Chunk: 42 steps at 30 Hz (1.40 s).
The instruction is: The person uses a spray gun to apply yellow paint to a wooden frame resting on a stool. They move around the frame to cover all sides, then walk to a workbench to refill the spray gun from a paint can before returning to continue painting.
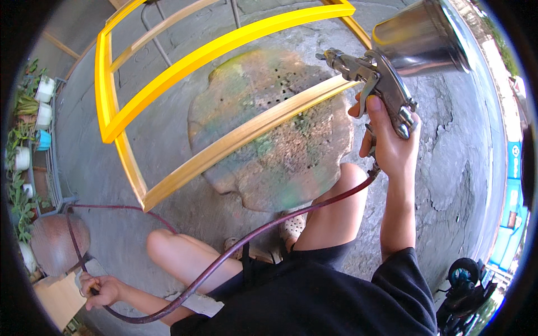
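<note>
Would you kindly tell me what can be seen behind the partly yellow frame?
Between the bars of the frame show a stained, pitted slab, grey floor and metal rods. Whatever lies directly behind the bars is covered and cannot be seen.

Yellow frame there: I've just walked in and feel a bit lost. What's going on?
A person's right hand grips a metal spray gun near the right of the frame, and the left hand holds a dark red hose at lower left. The frame's upper rail is yellow, while its lower rail looks mostly like bare wood. Whether the gun is spraying cannot be made out.
</note>
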Each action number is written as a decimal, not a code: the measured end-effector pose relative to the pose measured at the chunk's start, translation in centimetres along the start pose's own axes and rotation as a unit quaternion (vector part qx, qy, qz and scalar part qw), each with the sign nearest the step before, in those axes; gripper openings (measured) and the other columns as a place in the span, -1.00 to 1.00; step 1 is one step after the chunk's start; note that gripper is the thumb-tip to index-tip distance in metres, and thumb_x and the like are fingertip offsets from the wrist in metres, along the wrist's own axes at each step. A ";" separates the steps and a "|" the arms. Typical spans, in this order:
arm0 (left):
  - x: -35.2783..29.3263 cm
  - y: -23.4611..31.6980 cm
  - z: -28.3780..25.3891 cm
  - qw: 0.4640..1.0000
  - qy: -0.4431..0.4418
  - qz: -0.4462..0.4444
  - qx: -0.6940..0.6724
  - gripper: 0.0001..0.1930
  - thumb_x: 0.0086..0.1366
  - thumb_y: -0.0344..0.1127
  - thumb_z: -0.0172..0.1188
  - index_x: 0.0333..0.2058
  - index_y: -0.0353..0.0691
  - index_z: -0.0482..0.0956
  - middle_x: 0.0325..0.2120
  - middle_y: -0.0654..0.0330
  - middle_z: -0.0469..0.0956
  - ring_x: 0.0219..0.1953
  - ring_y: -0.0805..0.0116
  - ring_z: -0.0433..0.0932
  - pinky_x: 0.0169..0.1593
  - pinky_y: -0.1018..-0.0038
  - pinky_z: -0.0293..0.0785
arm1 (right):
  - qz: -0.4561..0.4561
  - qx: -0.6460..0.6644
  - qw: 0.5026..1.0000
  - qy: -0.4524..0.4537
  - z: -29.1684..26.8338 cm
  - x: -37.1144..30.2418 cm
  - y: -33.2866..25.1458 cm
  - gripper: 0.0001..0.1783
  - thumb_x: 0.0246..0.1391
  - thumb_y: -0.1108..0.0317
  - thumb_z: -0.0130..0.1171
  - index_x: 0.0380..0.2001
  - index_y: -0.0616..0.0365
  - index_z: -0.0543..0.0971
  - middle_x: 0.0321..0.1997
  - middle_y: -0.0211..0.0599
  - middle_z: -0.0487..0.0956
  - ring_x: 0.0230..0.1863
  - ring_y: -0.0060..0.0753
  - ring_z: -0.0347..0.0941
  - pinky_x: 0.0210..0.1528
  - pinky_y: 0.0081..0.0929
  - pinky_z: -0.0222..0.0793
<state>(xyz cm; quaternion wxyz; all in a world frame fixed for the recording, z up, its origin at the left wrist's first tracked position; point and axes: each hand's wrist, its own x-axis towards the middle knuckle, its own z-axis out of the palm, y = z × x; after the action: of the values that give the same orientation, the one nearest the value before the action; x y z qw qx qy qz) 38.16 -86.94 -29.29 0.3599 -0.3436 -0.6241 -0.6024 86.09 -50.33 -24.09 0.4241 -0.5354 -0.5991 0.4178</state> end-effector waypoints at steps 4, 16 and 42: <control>-0.4 1.5 1.0 0.999 -0.032 0.011 -0.002 -0.24 0.46 0.36 -0.40 -0.61 -0.21 0.35 -0.66 0.22 0.19 -0.47 0.24 0.24 -0.20 0.27 0.30 | 0.015 -0.009 1.000 -0.011 -2.1 1.2 0.7 -0.68 0.27 0.20 0.21 -0.17 0.29 0.64 -0.46 -0.31 0.65 -0.78 -0.69 0.34 -0.75 -0.63 0.22; -0.7 3.1 1.9 0.987 -0.140 0.055 -0.055 -0.24 0.49 0.30 -0.37 -0.52 -0.30 0.46 -0.60 0.17 0.22 -0.42 0.20 0.24 -0.14 0.28 0.26 | -0.029 -0.135 0.986 0.089 -6.1 8.2 4.6 -0.64 0.28 0.07 0.19 -0.26 0.21 0.62 -0.56 -0.35 0.56 -0.83 -0.67 0.26 -0.82 -0.60 0.08; -0.1 2.7 -0.8 0.995 -0.034 -0.013 -0.088 -0.22 0.43 0.38 -0.28 -0.60 -0.25 0.45 -0.73 0.33 0.08 -0.57 0.37 0.09 -0.36 0.40 0.05 | 0.023 -0.045 0.997 0.060 1.2 -0.7 -0.2 -0.71 0.22 0.18 0.27 -0.27 0.22 0.65 -0.58 -0.35 0.58 -0.78 -0.71 0.30 -0.77 -0.62 0.14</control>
<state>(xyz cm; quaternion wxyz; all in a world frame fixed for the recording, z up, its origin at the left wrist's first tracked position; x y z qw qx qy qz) 40.55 -87.69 -28.00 0.2988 -0.3859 -0.5853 -0.6475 84.96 -51.11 -24.31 0.4247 -0.5916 -0.5785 0.3674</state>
